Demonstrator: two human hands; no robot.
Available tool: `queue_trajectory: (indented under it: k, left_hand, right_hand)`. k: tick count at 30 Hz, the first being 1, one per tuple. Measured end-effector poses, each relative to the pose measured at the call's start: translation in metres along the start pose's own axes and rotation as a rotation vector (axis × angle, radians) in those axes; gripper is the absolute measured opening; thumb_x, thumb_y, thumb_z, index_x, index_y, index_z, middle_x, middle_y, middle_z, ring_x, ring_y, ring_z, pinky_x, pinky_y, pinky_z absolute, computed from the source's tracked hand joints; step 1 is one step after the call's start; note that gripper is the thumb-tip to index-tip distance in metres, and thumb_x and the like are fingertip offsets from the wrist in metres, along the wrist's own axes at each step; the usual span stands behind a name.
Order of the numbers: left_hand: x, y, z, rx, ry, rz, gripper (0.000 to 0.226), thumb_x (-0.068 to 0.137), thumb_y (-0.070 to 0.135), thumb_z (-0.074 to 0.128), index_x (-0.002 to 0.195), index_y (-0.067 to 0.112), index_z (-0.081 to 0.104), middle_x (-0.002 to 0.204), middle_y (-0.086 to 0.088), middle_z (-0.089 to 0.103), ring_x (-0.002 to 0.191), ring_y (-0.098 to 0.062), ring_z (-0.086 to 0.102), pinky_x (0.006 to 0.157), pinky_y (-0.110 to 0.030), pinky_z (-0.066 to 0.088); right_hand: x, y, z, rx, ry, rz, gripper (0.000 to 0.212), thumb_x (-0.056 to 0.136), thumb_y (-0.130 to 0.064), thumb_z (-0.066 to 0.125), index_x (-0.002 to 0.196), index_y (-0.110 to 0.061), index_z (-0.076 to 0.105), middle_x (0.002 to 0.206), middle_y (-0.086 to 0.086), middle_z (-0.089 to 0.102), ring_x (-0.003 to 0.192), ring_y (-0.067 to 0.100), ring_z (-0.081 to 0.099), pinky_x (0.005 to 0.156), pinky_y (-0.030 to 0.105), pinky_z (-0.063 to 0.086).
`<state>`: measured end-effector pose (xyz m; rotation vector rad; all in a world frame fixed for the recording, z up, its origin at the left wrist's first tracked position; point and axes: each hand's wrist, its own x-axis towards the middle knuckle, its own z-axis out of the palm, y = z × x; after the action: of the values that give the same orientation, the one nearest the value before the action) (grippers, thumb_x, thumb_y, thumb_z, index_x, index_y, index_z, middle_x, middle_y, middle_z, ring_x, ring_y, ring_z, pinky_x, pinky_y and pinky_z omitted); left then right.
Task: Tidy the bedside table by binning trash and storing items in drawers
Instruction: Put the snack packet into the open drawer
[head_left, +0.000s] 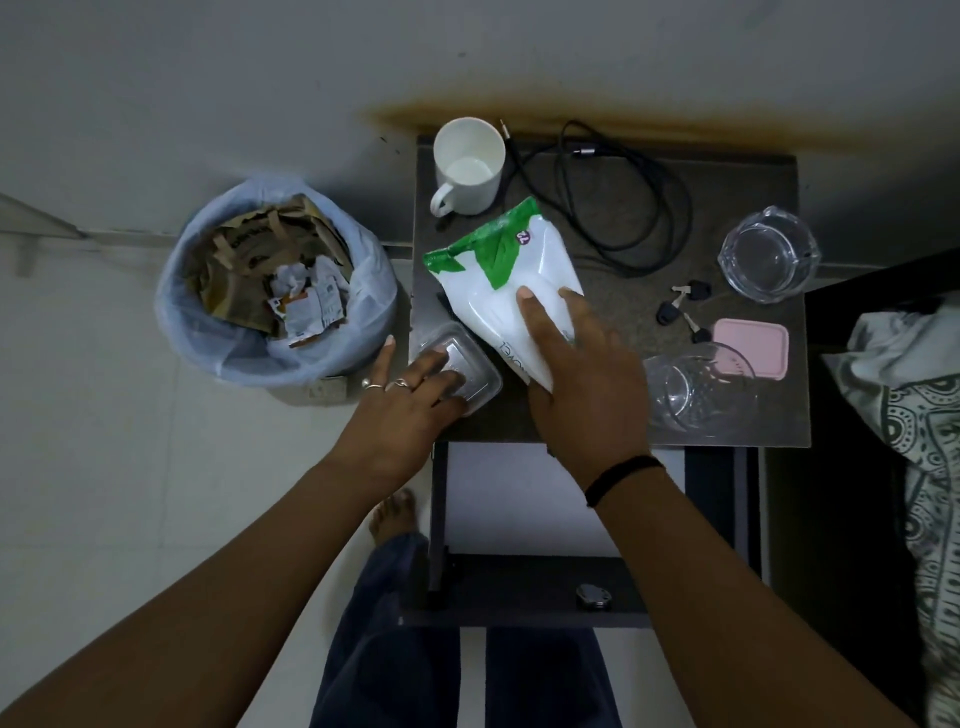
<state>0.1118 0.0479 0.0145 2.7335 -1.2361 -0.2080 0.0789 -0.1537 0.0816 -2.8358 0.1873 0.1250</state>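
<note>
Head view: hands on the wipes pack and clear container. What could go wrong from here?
1. The clear plastic container sits at the table's front-left corner under the left hand; a loose grip could drop it off the edge.
2. The glass lies on its side beside the right hand holding the wipes pack; a sweep might roll it.
3. The bin looks nearly full; trash may spill.

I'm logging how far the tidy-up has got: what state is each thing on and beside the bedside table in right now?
White mug: upright.
Wipes pack: gripped by right hand.
Clear plastic container: closed, left hand rests on it.
Bin: lined, nearly full.
Black cable: loosely coiled.
Glass ashtray: upright, empty.
Drinking glass: empty.
Pink lid: lying flat.
Keys: lying loose.
</note>
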Motion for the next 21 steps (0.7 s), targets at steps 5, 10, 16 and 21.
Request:
queue_trajectory:
  k: [5, 10, 16, 21]
  left_hand:
    - [0.01, 0.015, -0.004, -0.129, -0.022, -0.169, 0.027, 0.088, 0.01, 0.054, 0.112, 0.008, 0.067, 0.115, -0.015, 0.067, 0.115, -0.031, 0.056, 0.099, -0.056, 0.042]
    - [0.007, 0.025, 0.005, -0.089, -0.071, -0.109, 0.043, 0.086, 0.036, 0.056, 0.125, 0.017, 0.058, 0.134, -0.007, 0.055, 0.13, -0.028, 0.042, 0.112, -0.056, 0.019]
    - [-0.075, 0.091, 0.03, -0.148, -0.089, -0.163, 0.054, 0.073, 0.017, 0.065, 0.126, 0.019, 0.056, 0.134, -0.005, 0.054, 0.126, -0.025, 0.044, 0.107, -0.052, 0.029]
    - [-0.102, 0.141, 0.072, -0.185, -0.414, -0.291, 0.061, 0.08, 0.032, 0.061, 0.134, 0.019, 0.039, 0.138, -0.007, 0.052, 0.126, -0.029, 0.049, 0.105, -0.057, 0.033]
  right_hand:
    - [-0.066, -0.002, -0.047, 0.09, 0.054, -0.14, 0.086, 0.071, -0.016, 0.064, 0.145, -0.032, 0.023, 0.147, 0.015, 0.033, 0.121, 0.04, 0.045, 0.091, 0.048, 0.045]
    - [-0.141, 0.04, -0.031, 0.054, -0.184, -0.244, 0.095, 0.065, -0.02, 0.071, 0.145, -0.036, 0.023, 0.148, 0.01, 0.032, 0.122, 0.037, 0.047, 0.089, 0.05, 0.046]
    - [-0.165, 0.096, 0.008, -0.087, -0.39, -0.362, 0.085, 0.067, -0.028, 0.076, 0.141, -0.036, 0.035, 0.143, 0.01, 0.04, 0.116, 0.036, 0.051, 0.091, 0.05, 0.045]
    - [-0.153, 0.132, 0.04, -0.159, -0.482, -0.546, 0.064, 0.077, -0.031, 0.06, 0.139, -0.034, 0.042, 0.139, 0.014, 0.049, 0.11, 0.04, 0.055, 0.09, 0.052, 0.045]
